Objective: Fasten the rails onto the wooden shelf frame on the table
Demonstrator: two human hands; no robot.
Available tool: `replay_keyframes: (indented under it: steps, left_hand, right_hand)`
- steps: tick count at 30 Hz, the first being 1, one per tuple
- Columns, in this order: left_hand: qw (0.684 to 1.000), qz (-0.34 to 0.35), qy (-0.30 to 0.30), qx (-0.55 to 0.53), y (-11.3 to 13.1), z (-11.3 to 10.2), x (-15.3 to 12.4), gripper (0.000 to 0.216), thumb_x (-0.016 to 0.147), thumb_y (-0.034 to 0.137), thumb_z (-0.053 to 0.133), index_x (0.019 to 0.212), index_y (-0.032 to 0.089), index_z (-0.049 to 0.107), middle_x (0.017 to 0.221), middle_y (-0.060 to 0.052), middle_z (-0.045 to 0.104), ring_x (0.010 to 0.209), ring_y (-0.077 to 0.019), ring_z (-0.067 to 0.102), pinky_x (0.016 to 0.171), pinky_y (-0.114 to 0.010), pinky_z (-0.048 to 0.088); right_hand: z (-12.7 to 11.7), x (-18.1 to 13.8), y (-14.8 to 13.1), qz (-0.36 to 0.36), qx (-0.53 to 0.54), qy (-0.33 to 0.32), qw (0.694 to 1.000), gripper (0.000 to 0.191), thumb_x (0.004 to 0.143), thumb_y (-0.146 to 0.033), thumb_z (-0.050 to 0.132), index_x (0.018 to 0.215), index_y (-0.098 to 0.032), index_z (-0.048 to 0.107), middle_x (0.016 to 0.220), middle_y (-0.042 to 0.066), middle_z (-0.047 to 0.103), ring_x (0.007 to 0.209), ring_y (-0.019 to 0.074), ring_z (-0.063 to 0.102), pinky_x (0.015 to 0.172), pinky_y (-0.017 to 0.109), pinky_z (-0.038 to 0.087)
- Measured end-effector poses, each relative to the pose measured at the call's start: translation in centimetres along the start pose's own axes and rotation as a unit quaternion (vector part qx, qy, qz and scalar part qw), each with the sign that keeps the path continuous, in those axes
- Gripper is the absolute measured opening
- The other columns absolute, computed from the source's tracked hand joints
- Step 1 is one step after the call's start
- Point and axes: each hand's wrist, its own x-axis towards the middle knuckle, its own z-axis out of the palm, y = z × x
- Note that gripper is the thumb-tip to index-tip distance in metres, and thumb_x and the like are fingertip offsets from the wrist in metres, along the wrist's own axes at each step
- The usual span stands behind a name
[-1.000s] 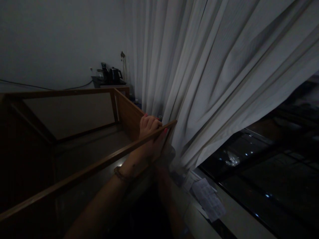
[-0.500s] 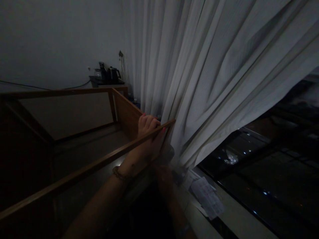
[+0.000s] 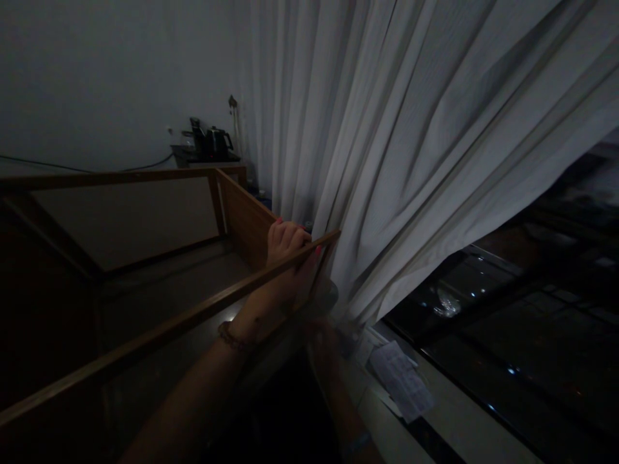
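Note:
In a dim room, my left hand [image 3: 289, 258] is wrapped round the near right corner of an open wooden frame [image 3: 159, 332], fingers curled over its top rail. My right hand [image 3: 323, 345] is low in the dark below that corner, near the frame's edge; its fingers are too shadowed to read. A white curtain [image 3: 411, 148] hangs just right of the corner, brushing against it.
A pale ledge [image 3: 464, 428] along a dark window [image 3: 522, 309] runs at the right, with loose papers [image 3: 399, 380] on it. At the back a small table carries a kettle [image 3: 215, 140] and other items, with a cable along the wall.
Almost nothing has changed: the view has drifted slightly and my right hand has shifted a little lower beneath the frame corner. My left hand keeps its grip.

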Motion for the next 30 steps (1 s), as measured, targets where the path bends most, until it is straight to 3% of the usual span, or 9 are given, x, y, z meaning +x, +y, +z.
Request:
replay_keyframes:
  steps: [3,6,11,15,18,22,26,30]
  left_hand:
    - [1.0,-0.011,-0.019,-0.002,0.1,-0.2,0.0,0.011,0.093,0.033,0.048,0.09,0.023,0.05,0.093,-0.005,0.058,0.103,-0.0243,0.053,0.109,-0.049,0.034]
    - [0.999,-0.023,-0.043,-0.008,0.3,-0.5,0.1,0.009,0.093,0.032,0.048,0.091,0.024,0.05,0.094,-0.005,0.058,0.105,-0.0249,0.053,0.111,-0.051,0.033]
    - [0.998,-0.031,-0.048,-0.012,0.4,-0.7,0.1,0.008,0.093,0.031,0.048,0.092,0.024,0.05,0.097,-0.005,0.059,0.106,-0.0246,0.053,0.112,-0.051,0.032]
    - [0.998,-0.032,-0.054,-0.004,0.5,-0.7,0.1,0.008,0.093,0.031,0.047,0.092,0.024,0.05,0.099,-0.006,0.059,0.107,-0.0243,0.052,0.112,-0.051,0.032]
    - [0.998,-0.029,-0.057,-0.001,0.5,-0.7,0.1,0.009,0.093,0.032,0.047,0.093,0.023,0.05,0.099,-0.006,0.059,0.107,-0.0245,0.053,0.112,-0.051,0.032]
    - [0.999,-0.021,-0.045,-0.004,0.4,-0.6,0.0,0.01,0.094,0.032,0.047,0.093,0.023,0.05,0.098,-0.006,0.059,0.107,-0.0248,0.053,0.111,-0.051,0.033]
    - [0.999,-0.017,-0.034,-0.008,0.3,-0.4,0.0,0.009,0.093,0.032,0.048,0.092,0.023,0.05,0.097,-0.006,0.06,0.106,-0.0249,0.053,0.11,-0.051,0.033]
    - [0.999,-0.022,-0.043,0.001,0.4,-0.5,0.1,0.008,0.093,0.031,0.047,0.092,0.024,0.049,0.097,-0.006,0.06,0.107,-0.025,0.053,0.111,-0.051,0.033]
  right_hand:
    - [-0.5,0.2,0.2,-0.029,-0.047,0.017,0.998,0.03,0.089,-0.051,0.062,0.079,-0.024,0.07,0.089,0.005,0.067,0.09,0.0223,0.059,0.084,0.038,0.047]
    - [-0.8,0.3,0.1,-0.051,-0.075,0.015,0.996,0.025,0.089,-0.048,0.063,0.081,-0.027,0.073,0.094,0.008,0.067,0.098,0.0255,0.056,0.089,0.042,0.045]
    - [-0.6,0.1,-0.5,-0.046,-0.069,0.003,0.997,0.028,0.09,-0.05,0.062,0.079,-0.026,0.071,0.085,0.006,0.068,0.087,0.0231,0.061,0.082,0.037,0.048]
    - [0.3,-0.3,-1.2,0.005,-0.04,0.036,0.999,0.041,0.093,-0.057,0.054,0.077,-0.022,0.068,0.075,0.004,0.068,0.07,0.0188,0.062,0.066,0.03,0.047]
    - [1.2,-0.7,-1.8,0.041,0.001,0.052,0.998,0.042,0.094,-0.058,0.05,0.095,-0.019,0.067,0.071,0.002,0.067,0.065,0.0167,0.062,0.06,0.027,0.047]
    - [1.9,-0.7,-2.0,0.073,0.052,0.062,0.994,0.056,0.094,-0.059,0.05,0.128,-0.016,0.051,0.066,-0.002,0.064,0.057,0.0144,0.06,0.055,0.025,0.046]
    - [1.9,-0.5,-1.9,0.079,0.075,0.06,0.992,0.046,0.093,-0.061,0.051,0.106,-0.018,0.061,0.063,-0.002,0.063,0.052,0.0134,0.057,0.05,0.024,0.044]
    - [1.8,-0.8,-2.0,0.062,0.07,0.054,0.994,0.043,0.092,-0.061,0.052,0.085,-0.02,0.062,0.065,0.001,0.066,0.058,0.0151,0.061,0.056,0.026,0.048]
